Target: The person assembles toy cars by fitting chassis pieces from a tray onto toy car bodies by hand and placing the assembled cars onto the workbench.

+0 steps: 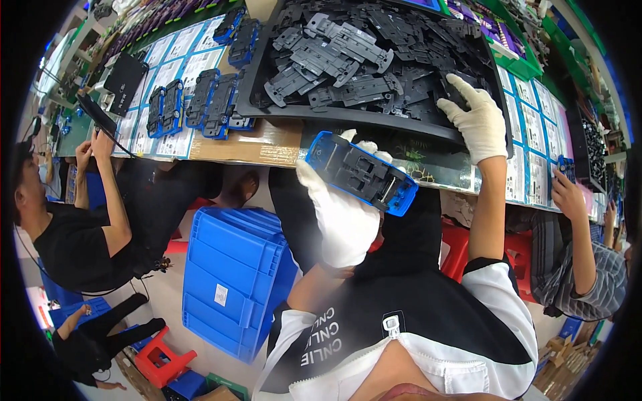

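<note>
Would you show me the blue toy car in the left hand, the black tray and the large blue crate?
Blue toy car [358,170], head view: middle of underside.
Black tray [388,126], head view: near rim.
Large blue crate [231,267], head view: side wall.

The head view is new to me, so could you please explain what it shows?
There is no robot, only a person at work. The picture comes from a wide fisheye camera on their head, looking down, so straight edges bend. The white-gloved left hand holds a blue toy car, its dark underside showing. The gloved right hand, open, reaches over the right side of a black tray heaped with dark plastic parts. More blue-and-dark cars lie on the table to the left.
</note>
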Motion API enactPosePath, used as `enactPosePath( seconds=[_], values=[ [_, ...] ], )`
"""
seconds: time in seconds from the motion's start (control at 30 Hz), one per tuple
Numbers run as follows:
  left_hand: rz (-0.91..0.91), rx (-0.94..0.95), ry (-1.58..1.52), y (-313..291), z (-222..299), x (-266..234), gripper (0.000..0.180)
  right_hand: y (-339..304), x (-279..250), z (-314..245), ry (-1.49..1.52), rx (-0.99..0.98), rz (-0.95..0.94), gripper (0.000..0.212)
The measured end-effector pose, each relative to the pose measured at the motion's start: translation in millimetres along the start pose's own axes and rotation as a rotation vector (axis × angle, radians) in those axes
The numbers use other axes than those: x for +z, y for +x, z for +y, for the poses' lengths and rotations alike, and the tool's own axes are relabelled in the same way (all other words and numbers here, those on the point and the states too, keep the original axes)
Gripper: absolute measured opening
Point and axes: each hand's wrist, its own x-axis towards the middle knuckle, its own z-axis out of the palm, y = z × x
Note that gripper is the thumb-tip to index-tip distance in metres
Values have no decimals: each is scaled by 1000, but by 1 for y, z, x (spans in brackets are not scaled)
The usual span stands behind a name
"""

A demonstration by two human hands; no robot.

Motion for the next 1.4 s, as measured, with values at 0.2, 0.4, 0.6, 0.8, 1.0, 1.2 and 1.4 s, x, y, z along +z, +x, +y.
enactPosePath(
  seconds=[0.2,0.4,0.6,0.8,1.0,1.2,1.4],
  values=[
    [8,12,5,-2,3,1,85,-15,-14,-16,543,-28,221,44],
    [170,163,328,0,-8,24,84,-93,-35,-74,518,-478,-63,53],
    [132,130,317,-2,-14,11,84,-101,-20,-84,425,-506,-113,52],
    [4,226,345,-4,-17,-3,63,-100,-8,-87,416,-531,-73,50],
    [131,216,546,-1,-13,12,50,-90,3,-90,358,-664,34,45],
    [73,284,407,-2,-2,27,40,-105,6,-65,871,-413,56,52],
    [39,335,449,7,2,10,50,-119,8,-71,1597,274,-569,74]
  ],
)
